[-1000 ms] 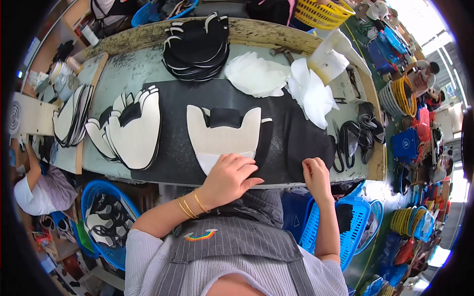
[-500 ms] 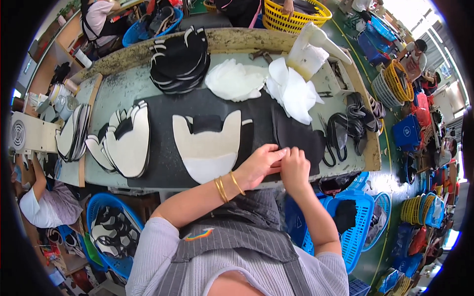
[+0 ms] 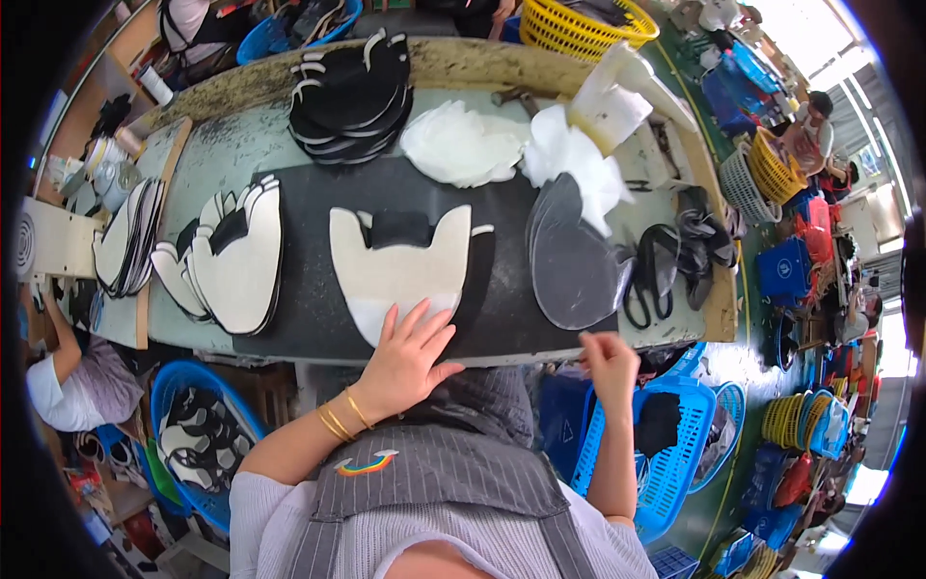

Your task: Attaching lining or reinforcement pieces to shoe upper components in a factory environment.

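Note:
My left hand (image 3: 413,359) is open, fingers spread, at the lower edge of a cream U-shaped shoe upper piece (image 3: 400,275). That piece lies flat on a black mat (image 3: 309,207), with a black piece partly showing beneath it. My right hand (image 3: 610,367) is closed, fingers curled together, just below a rounded dark grey sheet piece (image 3: 577,265); whatever is in it, if anything, is hidden. Crumpled white sheets (image 3: 574,164) lie beyond the grey piece. On the left rests a pile of cream upper pieces (image 3: 236,265).
Black upper pieces (image 3: 352,101) are stacked at the back, beside thin white pieces (image 3: 463,145). Black-handled scissors (image 3: 653,280) lie at the right. Blue baskets (image 3: 682,425) stand below the table's front edge. Another person (image 3: 82,372) works at the far left.
My hands have parted. The left moved leftward to the cream piece and spread its fingers; the right shifted slightly right and nearer me. The rounded grey piece now shows where black sheet material was.

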Demonstrator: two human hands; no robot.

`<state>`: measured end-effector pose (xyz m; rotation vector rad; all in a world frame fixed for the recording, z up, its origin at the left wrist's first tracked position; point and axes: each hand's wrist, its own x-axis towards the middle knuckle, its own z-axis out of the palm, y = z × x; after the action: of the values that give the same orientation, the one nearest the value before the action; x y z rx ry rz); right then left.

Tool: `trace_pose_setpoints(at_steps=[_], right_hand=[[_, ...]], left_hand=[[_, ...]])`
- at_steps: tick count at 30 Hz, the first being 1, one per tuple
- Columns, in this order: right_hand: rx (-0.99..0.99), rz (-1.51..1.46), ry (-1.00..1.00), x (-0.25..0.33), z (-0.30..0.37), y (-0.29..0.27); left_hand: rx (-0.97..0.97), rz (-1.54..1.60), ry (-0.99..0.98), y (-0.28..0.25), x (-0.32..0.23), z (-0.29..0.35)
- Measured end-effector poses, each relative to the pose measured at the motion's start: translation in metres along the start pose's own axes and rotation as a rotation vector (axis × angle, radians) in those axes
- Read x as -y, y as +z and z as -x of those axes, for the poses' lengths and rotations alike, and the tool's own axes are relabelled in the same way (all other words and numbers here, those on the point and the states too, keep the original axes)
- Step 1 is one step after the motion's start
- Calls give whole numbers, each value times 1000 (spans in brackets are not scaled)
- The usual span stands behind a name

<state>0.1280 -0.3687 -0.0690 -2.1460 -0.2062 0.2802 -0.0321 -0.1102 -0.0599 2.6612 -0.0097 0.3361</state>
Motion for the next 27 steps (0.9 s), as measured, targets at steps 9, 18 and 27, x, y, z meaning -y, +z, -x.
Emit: trace_pose_setpoints(at_steps=[9, 18, 27], right_hand=[[-55, 502, -767, 23, -44, 35], [-32, 61, -764, 134, 28, 89], [126, 314, -1259, 178, 32, 109]], left_hand=[[-181, 370, -32, -9, -9, -9], [-308, 1460, -422, -13, -30, -28], [-508, 1487, -559, -57, -16, -3]])
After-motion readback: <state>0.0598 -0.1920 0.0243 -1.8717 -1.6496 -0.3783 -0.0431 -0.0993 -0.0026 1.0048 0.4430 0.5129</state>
